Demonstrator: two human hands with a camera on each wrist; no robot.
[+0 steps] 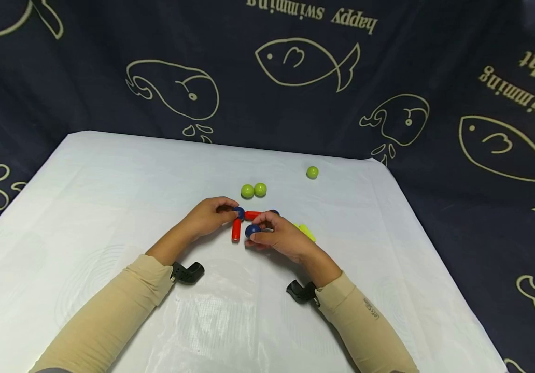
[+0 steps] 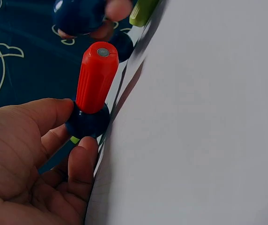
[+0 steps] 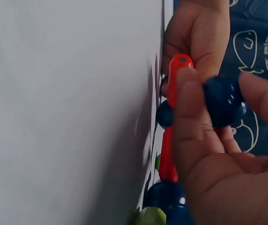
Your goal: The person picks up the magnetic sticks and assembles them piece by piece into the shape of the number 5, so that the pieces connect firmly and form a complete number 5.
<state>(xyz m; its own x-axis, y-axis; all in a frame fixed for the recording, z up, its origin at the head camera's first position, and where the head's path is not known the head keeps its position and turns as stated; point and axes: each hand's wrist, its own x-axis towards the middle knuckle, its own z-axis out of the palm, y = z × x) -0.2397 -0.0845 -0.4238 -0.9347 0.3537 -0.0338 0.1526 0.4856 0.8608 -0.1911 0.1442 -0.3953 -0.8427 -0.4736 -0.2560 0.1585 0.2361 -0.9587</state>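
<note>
My left hand (image 1: 206,217) pinches a dark blue ball (image 2: 88,123) between thumb and fingers. Two red magnetic rods meet at that ball: one rod (image 1: 236,231) points toward me, with a metal disc on its free end, and the other rod (image 1: 252,215) runs right. At the far end of the second rod is another blue ball (image 1: 274,212), partly hidden behind my right hand (image 1: 282,238). That hand pinches a loose blue ball (image 3: 222,101) between thumb and fingertips, just right of the near rod's free end.
Two light green balls (image 1: 254,190) sit side by side beyond the rods. A third green ball (image 1: 312,172) lies farther back on the right. Yellow-green pieces (image 1: 306,232) show behind my right hand. A dark curtain (image 1: 249,114) hangs beyond the white table (image 1: 123,171).
</note>
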